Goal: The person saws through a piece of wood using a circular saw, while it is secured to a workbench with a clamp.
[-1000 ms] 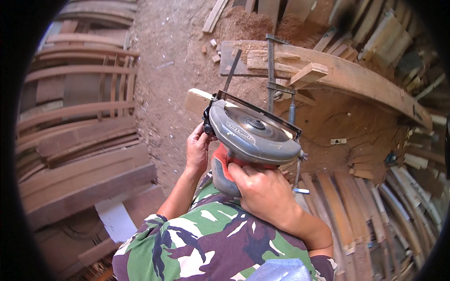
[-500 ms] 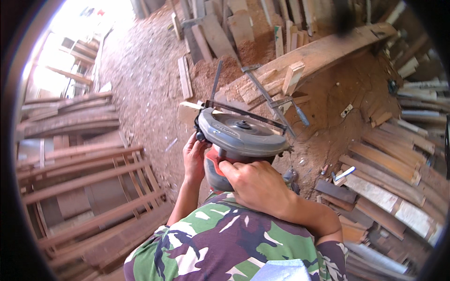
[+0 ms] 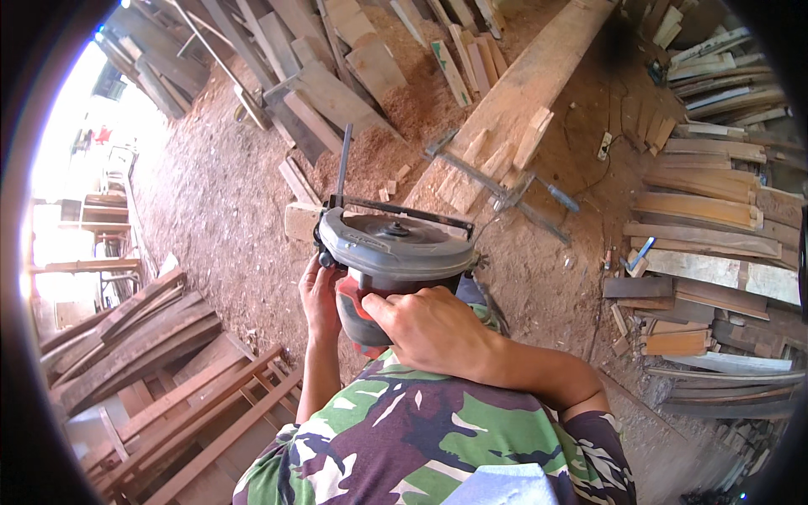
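One circular saw point(image 3: 404, 259) sits just before the chest, its handle wrapped by the closed right hand point(image 3: 438, 330), likely to bear the weight. Left of that grip, the left hand point(image 3: 321, 293) reaches up to the saw's edge, perhaps steadying it; its hold is hidden. Beyond both, a pale wood block point(image 3: 300, 221) shows; farther ahead, a clamp point(image 3: 475, 174) crosses a long plank point(image 3: 539, 76), presumably pinning smaller pieces.

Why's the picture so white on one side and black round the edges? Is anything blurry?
Head view: white glare washes out the upper left; the fisheye lens leaves a black rim; a dark smudge at upper right is blurry, while the circular saw and right hand look fairly clear.
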Available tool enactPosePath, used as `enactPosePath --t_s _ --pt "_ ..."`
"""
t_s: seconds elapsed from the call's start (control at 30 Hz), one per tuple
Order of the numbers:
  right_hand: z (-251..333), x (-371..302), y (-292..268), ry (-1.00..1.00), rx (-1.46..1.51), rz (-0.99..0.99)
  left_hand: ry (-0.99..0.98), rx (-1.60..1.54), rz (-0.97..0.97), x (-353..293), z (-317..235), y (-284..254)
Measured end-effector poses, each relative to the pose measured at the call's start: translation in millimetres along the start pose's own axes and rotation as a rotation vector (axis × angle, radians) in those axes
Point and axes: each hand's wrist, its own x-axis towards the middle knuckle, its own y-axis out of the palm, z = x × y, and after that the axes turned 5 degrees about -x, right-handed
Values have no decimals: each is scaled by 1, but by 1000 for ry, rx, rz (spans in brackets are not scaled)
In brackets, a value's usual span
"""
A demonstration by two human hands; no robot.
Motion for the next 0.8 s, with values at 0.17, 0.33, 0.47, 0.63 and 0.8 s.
enactPosePath --t_s 0.17,0.33,0.47,0.63,0.8 --pt "-20 56 -6 6 29 17 -14 172 30 53 -34 -18" --pt "-41 97 13 -60 84 -50 7 407 27 73 -63 -25" --pt "-49 110 -7 21 156 -81 101 587 134 110 -77 -4" --pt "-62 118 -20 214 281 -210 -94 347 181 173 -83 41" --pt "-75 114 -40 490 271 -407 -132 492 363 248 -63 115"
